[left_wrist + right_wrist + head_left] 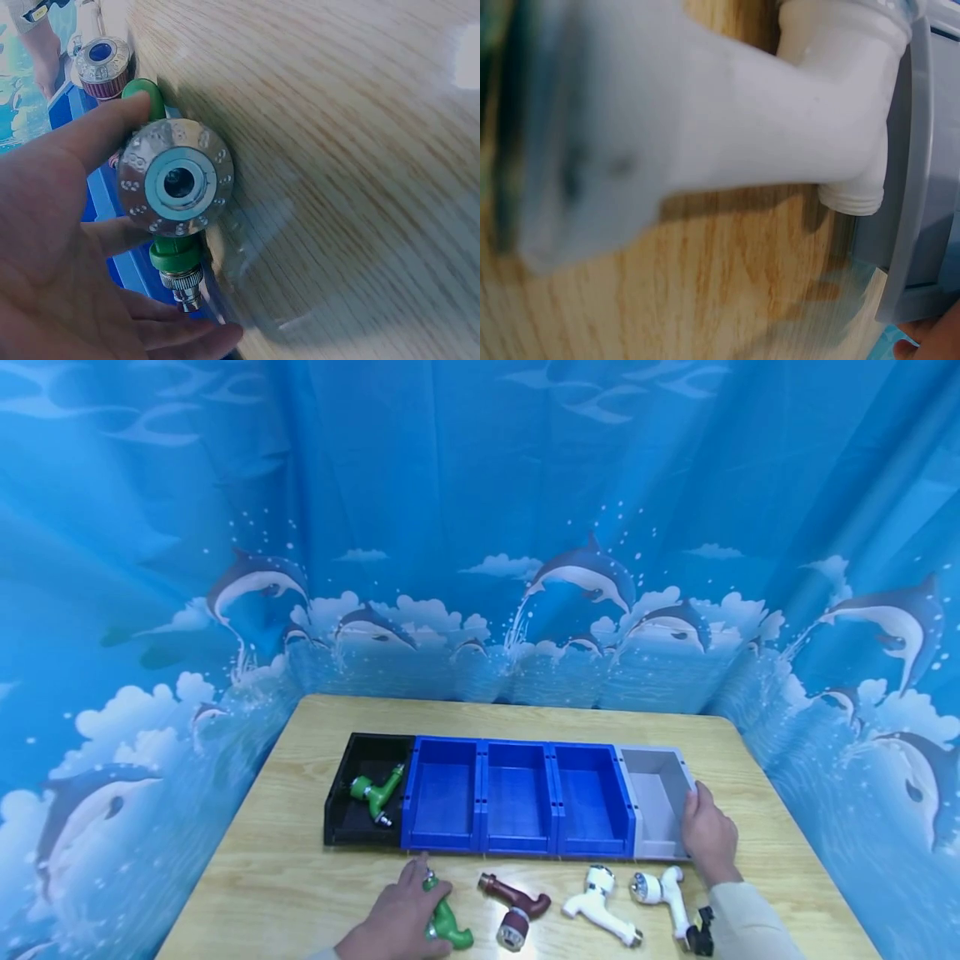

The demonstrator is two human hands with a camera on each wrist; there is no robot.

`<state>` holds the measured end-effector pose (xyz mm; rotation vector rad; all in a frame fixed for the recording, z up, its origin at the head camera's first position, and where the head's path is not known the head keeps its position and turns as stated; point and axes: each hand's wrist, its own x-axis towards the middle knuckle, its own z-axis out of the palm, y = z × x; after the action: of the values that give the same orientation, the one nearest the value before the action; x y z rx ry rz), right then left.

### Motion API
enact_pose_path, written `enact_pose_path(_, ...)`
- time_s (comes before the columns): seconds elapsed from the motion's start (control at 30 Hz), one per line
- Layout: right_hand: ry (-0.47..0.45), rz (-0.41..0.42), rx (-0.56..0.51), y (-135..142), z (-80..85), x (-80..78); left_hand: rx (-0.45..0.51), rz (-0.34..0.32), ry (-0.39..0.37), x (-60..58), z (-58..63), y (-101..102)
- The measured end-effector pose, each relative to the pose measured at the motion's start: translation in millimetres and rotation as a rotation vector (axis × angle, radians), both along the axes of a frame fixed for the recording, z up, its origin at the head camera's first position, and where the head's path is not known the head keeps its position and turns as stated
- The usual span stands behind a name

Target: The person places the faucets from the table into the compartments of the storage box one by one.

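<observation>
left hand [399, 912]: fingers round half-hidden green tap [446, 920]
right hand [709, 837]: fingers clamped on grey bin [660, 787] (wrist view crops them)

I see a person's two bare hands reaching forward, well apart. The left hand [397, 914], back turned upward, pinches with thumb and forefinger, its other fingers [180, 337] lying more extended. The right hand [711, 839] stretches farther ahead, thumb and fingers gripping; a pale sleeve [750, 920] covers the forearm to the wrist.
</observation>
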<state>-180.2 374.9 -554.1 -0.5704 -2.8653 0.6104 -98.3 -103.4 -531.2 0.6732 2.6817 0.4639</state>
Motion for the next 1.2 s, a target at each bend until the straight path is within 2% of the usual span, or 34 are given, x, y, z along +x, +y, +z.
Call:
enact_pose_path(0.13,0.009,0.001,0.005,-0.8,0.6,0.4,0.000,0.017,-0.001,1.1,0.0,0.0)
enact_pose_path(0.57,0.013,-0.007,0.001,-1.6,1.8,0.9,-0.026,-0.003,0.032,1.4,6.4,0.9)
enact_pose_path(0.8,0.013,-0.010,0.008,-1.2,0.9,0.7,-0.054,-0.016,0.078,1.3,5.1,1.1)
enact_pose_path(1.1,0.007,-0.010,0.001,-1.8,1.0,1.3,-0.014,-0.049,0.141,3.8,2.9,-2.8)
enact_pose_path(1.2,0.009,-0.012,0.003,-1.7,0.4,1.4,-0.020,-0.044,0.096,2.5,5.1,-2.3)
